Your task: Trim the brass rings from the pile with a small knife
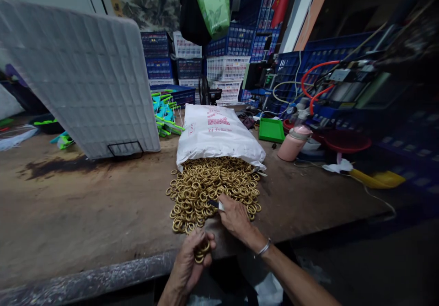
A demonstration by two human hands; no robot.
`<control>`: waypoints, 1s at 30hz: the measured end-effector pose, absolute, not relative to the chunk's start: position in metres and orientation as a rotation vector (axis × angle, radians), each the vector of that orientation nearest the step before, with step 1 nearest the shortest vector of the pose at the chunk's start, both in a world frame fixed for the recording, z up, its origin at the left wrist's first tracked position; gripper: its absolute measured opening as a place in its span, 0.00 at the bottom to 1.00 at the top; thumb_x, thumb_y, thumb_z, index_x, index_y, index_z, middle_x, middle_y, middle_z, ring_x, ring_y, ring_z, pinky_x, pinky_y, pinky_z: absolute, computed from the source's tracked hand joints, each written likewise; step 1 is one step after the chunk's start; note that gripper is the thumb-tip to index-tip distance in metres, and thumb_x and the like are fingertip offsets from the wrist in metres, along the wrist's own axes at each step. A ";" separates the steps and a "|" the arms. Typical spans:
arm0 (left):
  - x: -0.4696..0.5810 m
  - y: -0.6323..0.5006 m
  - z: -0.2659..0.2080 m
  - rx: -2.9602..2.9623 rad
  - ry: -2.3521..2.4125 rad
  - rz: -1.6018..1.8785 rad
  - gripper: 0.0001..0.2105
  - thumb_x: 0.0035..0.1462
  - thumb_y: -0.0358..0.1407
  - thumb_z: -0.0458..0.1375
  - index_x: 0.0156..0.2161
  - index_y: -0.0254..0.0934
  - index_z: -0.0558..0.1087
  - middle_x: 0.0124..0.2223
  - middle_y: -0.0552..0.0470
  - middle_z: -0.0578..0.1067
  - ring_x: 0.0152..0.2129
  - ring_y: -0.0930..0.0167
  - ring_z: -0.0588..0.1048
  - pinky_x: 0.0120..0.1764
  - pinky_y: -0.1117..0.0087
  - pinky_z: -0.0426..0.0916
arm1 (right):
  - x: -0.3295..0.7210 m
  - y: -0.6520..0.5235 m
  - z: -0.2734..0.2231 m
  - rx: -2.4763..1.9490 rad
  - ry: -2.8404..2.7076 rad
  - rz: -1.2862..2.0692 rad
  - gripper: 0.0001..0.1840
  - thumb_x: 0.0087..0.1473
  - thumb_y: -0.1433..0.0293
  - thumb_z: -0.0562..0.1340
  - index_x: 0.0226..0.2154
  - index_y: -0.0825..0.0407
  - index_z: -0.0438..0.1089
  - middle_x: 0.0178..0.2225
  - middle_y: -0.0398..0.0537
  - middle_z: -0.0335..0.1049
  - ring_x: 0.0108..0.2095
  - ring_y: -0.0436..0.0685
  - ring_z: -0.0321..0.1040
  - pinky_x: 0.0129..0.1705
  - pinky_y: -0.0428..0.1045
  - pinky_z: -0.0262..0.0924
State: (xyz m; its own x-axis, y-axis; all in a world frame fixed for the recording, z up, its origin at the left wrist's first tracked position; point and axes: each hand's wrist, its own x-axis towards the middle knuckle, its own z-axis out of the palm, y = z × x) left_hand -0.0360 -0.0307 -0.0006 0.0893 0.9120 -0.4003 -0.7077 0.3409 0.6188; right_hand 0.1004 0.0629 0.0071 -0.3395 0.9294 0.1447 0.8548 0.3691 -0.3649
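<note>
A heap of brass-coloured rings [206,182] spills from the open mouth of a white sack [209,136] onto the wooden table. My left hand [194,253] is closed round several of these rings, just off the heap's near edge. In my right hand [236,217], which wears a bracelet at the wrist, is a small tool [215,204] with a dark tip and a pale part by the fingers. The tip lies over the rings at the heap's near right side. What kind of tool it is cannot be made out.
A tall grey-white panel [78,77] stands on the left of the table [103,214]. Behind it are green and blue plastic pieces [166,114]. To the right stand a green tray [270,130], a pink bottle [294,143], a red dish [346,141] and a machine with red hoses [343,86].
</note>
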 end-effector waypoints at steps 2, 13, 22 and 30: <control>-0.038 -0.026 0.001 0.302 0.840 1.234 0.09 0.44 0.36 0.62 0.28 0.33 0.67 0.28 0.53 0.71 0.23 0.76 0.70 0.17 0.81 0.57 | 0.104 0.063 0.007 -1.507 -2.236 0.508 0.06 0.49 0.74 0.51 0.29 0.52 0.63 0.24 0.42 0.65 0.24 0.48 0.59 0.27 0.44 0.44; -0.040 -0.018 -0.003 0.719 1.095 1.295 0.12 0.45 0.39 0.60 0.36 0.35 0.70 0.18 0.59 0.68 0.11 0.79 0.62 0.14 0.79 0.56 | 0.107 0.042 0.010 -1.323 -1.659 1.596 0.05 0.41 0.69 0.56 0.20 0.54 0.64 0.16 0.36 0.59 0.19 0.45 0.52 0.22 0.42 0.47; -0.034 -0.023 -0.002 1.221 1.310 1.358 0.06 0.49 0.34 0.56 0.30 0.36 0.74 0.29 0.52 0.75 0.29 0.69 0.71 0.36 0.72 0.64 | 0.100 0.029 0.017 -1.359 -1.492 1.831 0.07 0.45 0.66 0.54 0.22 0.52 0.60 0.14 0.33 0.53 0.12 0.42 0.40 0.15 0.42 0.35; -0.027 -0.027 -0.003 1.018 1.284 1.321 0.08 0.48 0.39 0.57 0.27 0.35 0.70 0.23 0.56 0.69 0.20 0.76 0.66 0.25 0.76 0.60 | 0.099 0.027 0.004 -1.292 -1.848 1.303 0.15 0.49 0.62 0.52 0.17 0.53 0.58 0.17 0.37 0.54 0.21 0.45 0.51 0.24 0.42 0.47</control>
State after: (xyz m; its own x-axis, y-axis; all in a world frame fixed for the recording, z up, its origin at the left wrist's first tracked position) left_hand -0.0265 -0.0271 -0.0032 -0.1565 0.9854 -0.0670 -0.0951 0.0525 0.9941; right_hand 0.0986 0.0272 0.0037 -0.4016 0.9105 -0.0982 0.3982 0.0770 -0.9140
